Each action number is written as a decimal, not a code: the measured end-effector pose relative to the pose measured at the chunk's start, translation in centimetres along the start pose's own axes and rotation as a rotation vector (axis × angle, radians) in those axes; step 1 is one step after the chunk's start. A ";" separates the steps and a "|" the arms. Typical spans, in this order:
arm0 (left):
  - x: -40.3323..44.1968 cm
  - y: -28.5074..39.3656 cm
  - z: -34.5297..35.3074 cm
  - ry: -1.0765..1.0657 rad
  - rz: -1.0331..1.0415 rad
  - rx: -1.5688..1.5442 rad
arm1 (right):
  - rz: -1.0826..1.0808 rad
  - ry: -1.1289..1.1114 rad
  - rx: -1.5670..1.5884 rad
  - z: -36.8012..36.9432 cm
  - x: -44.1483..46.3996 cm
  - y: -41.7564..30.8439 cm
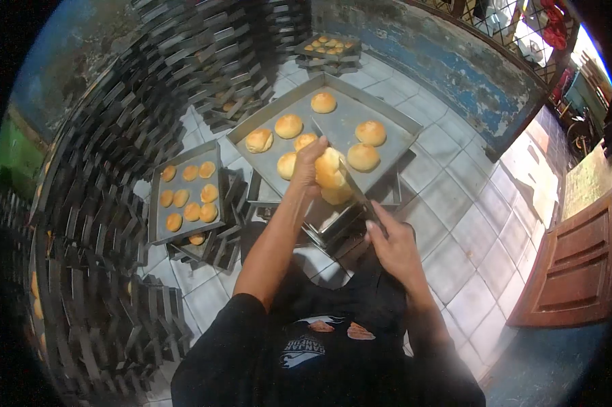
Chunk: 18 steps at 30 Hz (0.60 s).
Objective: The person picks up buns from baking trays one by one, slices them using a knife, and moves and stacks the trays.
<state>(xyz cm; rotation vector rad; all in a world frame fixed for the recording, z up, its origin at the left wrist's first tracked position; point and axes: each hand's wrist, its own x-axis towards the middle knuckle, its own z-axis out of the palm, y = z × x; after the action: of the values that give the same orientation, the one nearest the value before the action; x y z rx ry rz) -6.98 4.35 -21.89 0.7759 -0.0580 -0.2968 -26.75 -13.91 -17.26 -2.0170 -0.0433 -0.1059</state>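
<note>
My left hand (pixel 308 166) is closed round a golden bun (pixel 330 168), held up over the near part of a large grey metal tray (pixel 255 127). In my right hand (pixel 391 245) is a knife (pixel 357 191), gripped by its dark handle, its blade against the right side of the bun. Several round golden buns lie on the tray, among them one at the far corner (pixel 323 102), one at the left (pixel 259 140) and one at the right (pixel 370 133). Another bun surface (pixel 336 195) shows just below the held bun.
A smaller tray (pixel 158 224) of buns tops a stack at the left. Tall stacks of dark trays (pixel 105 190) line the left side. Another tray of buns (pixel 329 46) sits at the back. A wooden door (pixel 570 261) stands at the right beside the tiled floor (pixel 469 224).
</note>
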 end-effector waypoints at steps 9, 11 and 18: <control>0.3 -2.6 0.0 -0.022 -0.020 0.185 | 0.070 0.008 0.078 0.8 2.0 1.3; 0.3 -1.6 0.2 -0.041 -0.082 0.032 | 0.064 -0.005 0.179 1.0 3.5 1.4; -0.3 -2.2 0.4 0.069 0.020 -0.296 | 0.138 -0.022 0.435 1.9 6.1 0.8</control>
<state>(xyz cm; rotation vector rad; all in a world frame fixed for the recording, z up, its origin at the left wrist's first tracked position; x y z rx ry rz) -7.90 2.70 -23.09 0.4913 0.0428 -0.2527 -20.49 -12.66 -18.26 -1.5812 0.0546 0.0142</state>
